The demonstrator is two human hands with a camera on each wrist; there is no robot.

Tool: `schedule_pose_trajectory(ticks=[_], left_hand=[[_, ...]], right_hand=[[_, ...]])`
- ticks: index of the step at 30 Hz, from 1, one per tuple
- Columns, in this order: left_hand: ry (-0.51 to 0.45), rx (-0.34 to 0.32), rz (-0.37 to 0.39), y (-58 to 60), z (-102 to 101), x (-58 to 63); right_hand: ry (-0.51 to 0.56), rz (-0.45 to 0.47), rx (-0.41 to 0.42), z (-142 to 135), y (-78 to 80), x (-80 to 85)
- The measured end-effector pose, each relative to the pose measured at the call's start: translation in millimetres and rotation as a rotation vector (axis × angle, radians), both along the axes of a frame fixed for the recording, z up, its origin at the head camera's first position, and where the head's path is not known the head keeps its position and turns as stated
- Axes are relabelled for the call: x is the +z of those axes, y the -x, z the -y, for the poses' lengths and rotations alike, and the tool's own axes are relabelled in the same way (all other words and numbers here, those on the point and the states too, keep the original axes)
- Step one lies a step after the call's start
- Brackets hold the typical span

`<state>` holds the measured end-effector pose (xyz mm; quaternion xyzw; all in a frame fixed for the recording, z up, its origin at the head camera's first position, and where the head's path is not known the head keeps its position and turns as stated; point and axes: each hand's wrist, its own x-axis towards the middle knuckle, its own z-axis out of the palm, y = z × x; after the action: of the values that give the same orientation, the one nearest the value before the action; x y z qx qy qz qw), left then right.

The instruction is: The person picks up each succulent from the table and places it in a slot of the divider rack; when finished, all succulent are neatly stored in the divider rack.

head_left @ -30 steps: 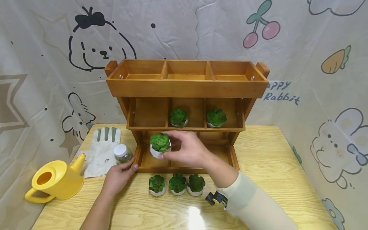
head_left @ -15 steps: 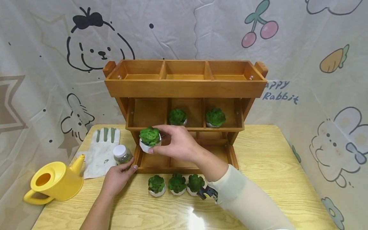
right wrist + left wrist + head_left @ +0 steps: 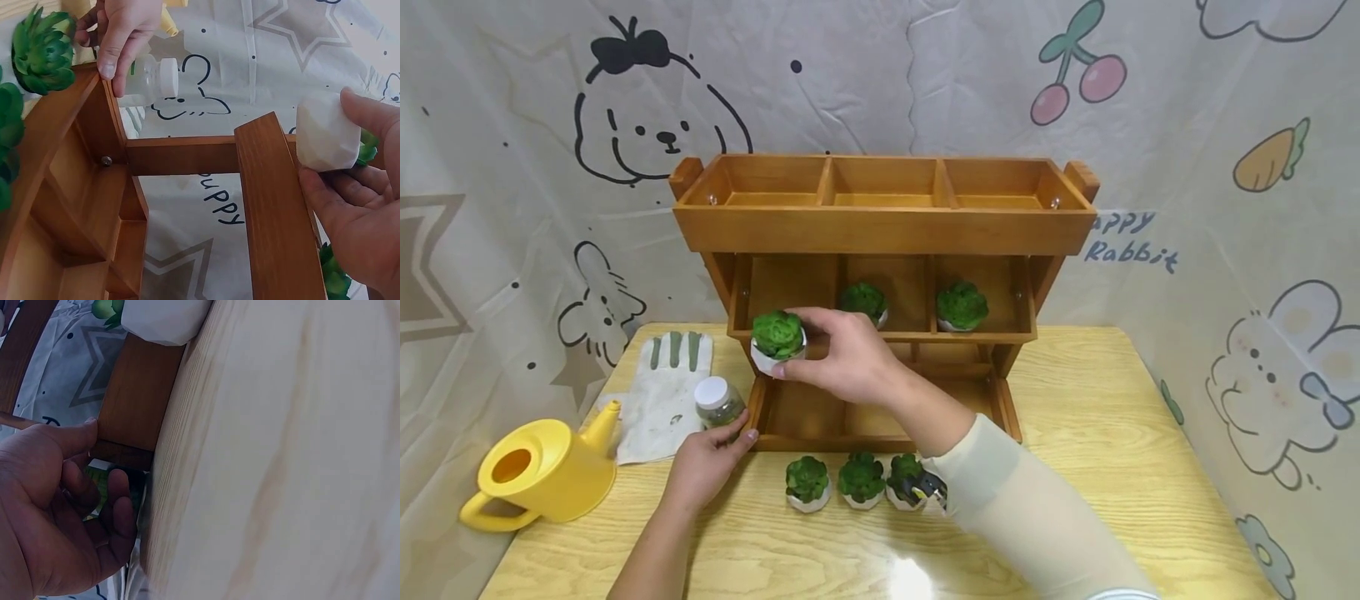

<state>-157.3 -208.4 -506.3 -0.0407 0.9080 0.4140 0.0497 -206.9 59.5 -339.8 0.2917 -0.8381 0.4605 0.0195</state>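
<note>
My right hand [image 3: 857,358] grips a small potted succulent [image 3: 778,335] by its white faceted pot, thumb on the near side. It holds the plant in front of the left end of the middle tier; in the right wrist view the white pot [image 3: 328,134] is beside the tier's front board. My left hand [image 3: 709,468] holds the lower left corner of the brown wooden shelf [image 3: 883,231], thumb and fingers on either side of the board [image 3: 139,394]. Two succulents stand in the middle tier: one in the centre compartment [image 3: 862,302], one in the right [image 3: 962,306].
Several more potted succulents [image 3: 807,481] line up on the table before the shelf, one partly covered by the right wrist's camera [image 3: 925,485]. Left of the shelf are a white-lidded jar [image 3: 718,402], a work glove [image 3: 662,404] and a yellow watering can [image 3: 546,471].
My right hand has moved left and up with the potted succulent, from in front of the bottom tier to the middle tier's left end. The left hand has stayed at the shelf corner.
</note>
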Motion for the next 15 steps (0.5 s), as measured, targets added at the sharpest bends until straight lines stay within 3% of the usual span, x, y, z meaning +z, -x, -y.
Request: schedule_pose_trajectory(ticks=[15], left_hand=[[-0.002, 0.007, -0.019, 1.6, -0.6, 1.5]], right_hand=[[-0.014, -0.035, -0.053, 21.5, 14.4, 8.4]])
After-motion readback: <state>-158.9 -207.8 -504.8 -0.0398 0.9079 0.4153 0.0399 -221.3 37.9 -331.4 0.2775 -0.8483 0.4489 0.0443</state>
